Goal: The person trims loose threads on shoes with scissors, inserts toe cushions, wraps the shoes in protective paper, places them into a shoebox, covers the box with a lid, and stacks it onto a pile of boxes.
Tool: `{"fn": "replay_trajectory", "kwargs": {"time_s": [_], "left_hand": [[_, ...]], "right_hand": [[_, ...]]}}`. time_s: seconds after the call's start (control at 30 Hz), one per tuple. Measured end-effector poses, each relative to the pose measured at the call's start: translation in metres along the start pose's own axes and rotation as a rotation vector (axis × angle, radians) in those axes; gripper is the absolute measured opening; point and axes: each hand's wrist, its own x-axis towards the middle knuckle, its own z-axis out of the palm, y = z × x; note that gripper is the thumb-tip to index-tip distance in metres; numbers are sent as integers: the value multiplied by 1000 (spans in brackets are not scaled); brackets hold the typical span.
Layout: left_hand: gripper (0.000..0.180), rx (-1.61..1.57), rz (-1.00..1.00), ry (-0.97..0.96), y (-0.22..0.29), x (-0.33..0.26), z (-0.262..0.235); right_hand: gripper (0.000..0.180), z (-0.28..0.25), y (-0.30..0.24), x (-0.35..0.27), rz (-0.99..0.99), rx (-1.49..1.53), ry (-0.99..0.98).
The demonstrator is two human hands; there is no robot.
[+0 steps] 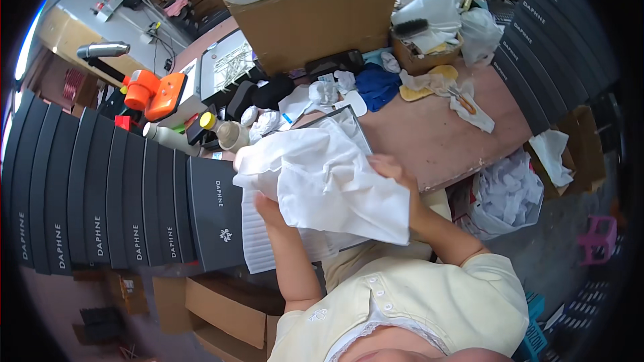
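Note:
A loose white cloth (329, 181), perhaps a thin fabric bag, spreads creased between my hands. My left hand (263, 206) holds it at the left side, with most of the fingers hidden by the fabric. At the right edge, my right hand (394, 169) has its fingers closed on the cloth. Beneath it lies a white ribbed wrapping sheet (258, 248). An open box with a dark rim (359, 131) shows partly behind the cloth; what it holds is covered.
Dark grey boxes (94, 194) are stacked at left, with one box (216, 218) beside my left hand. More boxes (557, 40) rise at right. Bottles (231, 135), a blue cloth (377, 87) and orange-handled pliers (463, 100) lie on the table (429, 141). A bag of crumpled paper (506, 191) stands below.

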Motion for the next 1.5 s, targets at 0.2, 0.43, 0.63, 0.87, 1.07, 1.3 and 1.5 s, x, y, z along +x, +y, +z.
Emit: {"fn": "replay_trajectory", "kwargs": {"time_s": [0.2,0.43,0.63,0.87,1.07,1.3,1.5], "left_hand": [[62,-437,-135,198,-23,15,-11],[52,-656,-81,154,-14,-2,34],[62,-994,-216,44,29,8,41],[76,-779,180,-185,77,-13,48],[61,-344,152,-55,27,-38,60],[61,-167,-196,-198,-46,-20,72],[84,1207,261,-582,-45,-29,74]], "right_hand": [[41,-12,18,9,287,388,161],[38,-34,-12,51,140,1397,398],[17,-28,9,-1,-172,-85,-329],[15,48,-3,-24,257,-843,-1026],[34,-35,2,19,282,-15,-792],[75,-113,-38,22,627,268,-54],[42,-147,-9,-45,603,-217,415]]}}
